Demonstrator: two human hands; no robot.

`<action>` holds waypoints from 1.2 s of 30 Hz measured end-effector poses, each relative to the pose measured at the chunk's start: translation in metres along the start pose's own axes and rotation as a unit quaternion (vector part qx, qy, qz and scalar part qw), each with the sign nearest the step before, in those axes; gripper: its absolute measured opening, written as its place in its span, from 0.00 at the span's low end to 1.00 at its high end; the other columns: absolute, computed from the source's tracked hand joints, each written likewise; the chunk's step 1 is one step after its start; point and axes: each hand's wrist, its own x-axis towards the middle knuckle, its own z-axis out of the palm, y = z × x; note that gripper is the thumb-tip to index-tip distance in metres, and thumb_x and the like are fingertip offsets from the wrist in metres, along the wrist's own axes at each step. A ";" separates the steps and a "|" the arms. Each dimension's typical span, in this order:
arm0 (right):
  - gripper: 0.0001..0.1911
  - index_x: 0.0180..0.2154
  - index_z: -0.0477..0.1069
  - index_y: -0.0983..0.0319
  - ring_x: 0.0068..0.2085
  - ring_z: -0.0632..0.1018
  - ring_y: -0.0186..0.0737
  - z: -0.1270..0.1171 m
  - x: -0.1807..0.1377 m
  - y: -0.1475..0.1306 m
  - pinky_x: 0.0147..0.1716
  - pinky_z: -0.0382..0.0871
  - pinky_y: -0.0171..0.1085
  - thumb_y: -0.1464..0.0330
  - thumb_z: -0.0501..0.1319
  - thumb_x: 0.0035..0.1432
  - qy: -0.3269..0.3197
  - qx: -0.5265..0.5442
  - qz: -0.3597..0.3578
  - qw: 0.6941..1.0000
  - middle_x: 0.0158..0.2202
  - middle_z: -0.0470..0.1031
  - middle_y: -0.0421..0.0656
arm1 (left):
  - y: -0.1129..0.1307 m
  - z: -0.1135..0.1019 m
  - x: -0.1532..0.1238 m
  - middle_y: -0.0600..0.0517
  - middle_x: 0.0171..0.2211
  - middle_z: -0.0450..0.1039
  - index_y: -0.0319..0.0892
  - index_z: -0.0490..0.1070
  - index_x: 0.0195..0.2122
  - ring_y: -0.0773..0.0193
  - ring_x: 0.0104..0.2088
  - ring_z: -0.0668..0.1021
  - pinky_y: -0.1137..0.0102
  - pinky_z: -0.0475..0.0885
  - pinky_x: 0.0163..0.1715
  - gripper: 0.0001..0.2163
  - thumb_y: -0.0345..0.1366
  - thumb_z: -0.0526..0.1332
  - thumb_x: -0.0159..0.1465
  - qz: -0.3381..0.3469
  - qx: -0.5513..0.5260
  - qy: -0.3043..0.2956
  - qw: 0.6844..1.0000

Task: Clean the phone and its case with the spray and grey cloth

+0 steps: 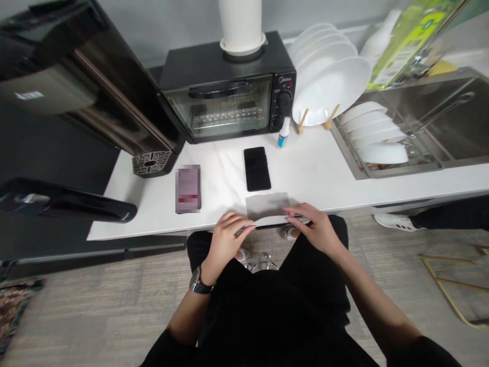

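Note:
A thin grey cloth [266,204] with a zigzag-cut border lies at the counter's front edge. Its near edge is lifted and shows paler. My left hand [228,235] pinches the left corner of that edge between thumb and fingers. At the opposite corner, my right hand [315,227] grips the cloth with thumb and fingertips. Just beyond the cloth lies a black smartphone [257,168], face up. Behind it, near the oven, stands a small white spray bottle [283,132] with a blue label.
A purplish blurred-out item [188,188] lies to the left on the white counter [217,168]. A black toaster oven [229,92] carries a white pot [241,25]. Left stands a tall dark drinks machine [126,102]. White plates [332,81] stand racked near the sink [451,132].

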 end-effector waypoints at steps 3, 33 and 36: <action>0.16 0.57 0.78 0.53 0.43 0.81 0.46 0.002 0.016 0.000 0.48 0.78 0.48 0.59 0.63 0.71 0.019 -0.028 0.009 0.999 0.40 0.81 0.43 | -0.007 -0.001 0.014 0.50 0.38 0.83 0.47 0.81 0.49 0.57 0.41 0.81 0.60 0.77 0.46 0.08 0.40 0.67 0.71 -0.043 0.007 0.008 0.999; 0.30 0.74 0.58 0.53 0.69 0.73 0.51 0.021 0.009 0.007 0.68 0.68 0.57 0.66 0.58 0.74 -0.047 -0.246 -0.128 0.960 0.70 0.70 0.47 | -0.006 0.001 0.019 0.44 0.74 0.62 0.45 0.62 0.72 0.50 0.73 0.66 0.51 0.65 0.72 0.29 0.46 0.62 0.73 0.118 0.225 -0.163 0.953; 0.37 0.77 0.45 0.53 0.75 0.63 0.51 0.026 -0.002 0.009 0.73 0.59 0.60 0.61 0.58 0.75 -0.110 -0.297 -0.123 0.941 0.76 0.59 0.46 | -0.009 0.001 0.012 0.46 0.77 0.52 0.51 0.57 0.75 0.49 0.76 0.60 0.48 0.62 0.73 0.32 0.49 0.62 0.72 0.102 0.271 -0.212 0.934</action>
